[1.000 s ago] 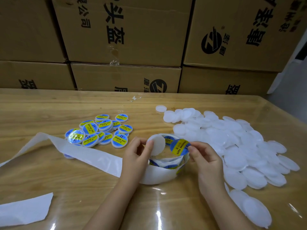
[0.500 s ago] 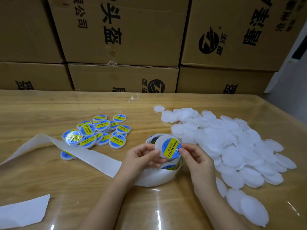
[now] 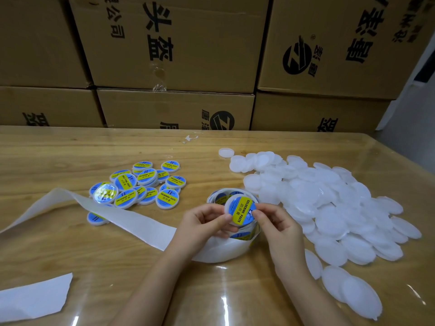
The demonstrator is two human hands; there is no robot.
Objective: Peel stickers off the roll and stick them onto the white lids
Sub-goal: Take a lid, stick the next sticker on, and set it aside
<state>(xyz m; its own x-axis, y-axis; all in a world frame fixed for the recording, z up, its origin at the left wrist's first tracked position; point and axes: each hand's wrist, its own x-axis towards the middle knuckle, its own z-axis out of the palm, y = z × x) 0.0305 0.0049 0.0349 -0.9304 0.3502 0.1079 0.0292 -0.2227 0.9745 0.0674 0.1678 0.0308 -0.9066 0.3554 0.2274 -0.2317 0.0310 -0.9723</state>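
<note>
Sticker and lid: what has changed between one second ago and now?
The right hand brought the sticker onto the lid in the left hand; now both hands pinch that lid. The roll, the labelled pile and the plain pile stayed put.

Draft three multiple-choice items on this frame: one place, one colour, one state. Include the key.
1. Where do the bare white lids lie, seen from the sticker roll? A) right-hand side B) left-hand side C) stacked on top
2. What colour is the band reading SOLDERING PASTE on the held lid? A) red B) yellow C) green
3. What state is the held lid in? A) bare B) stickered, pinched by left hand and right hand C) snapped in half

1 A: the bare pile spreads right of the roll.
2 B: the band is yellow on blue.
3 B: a sticker covers its top, both hands gripping.
</note>
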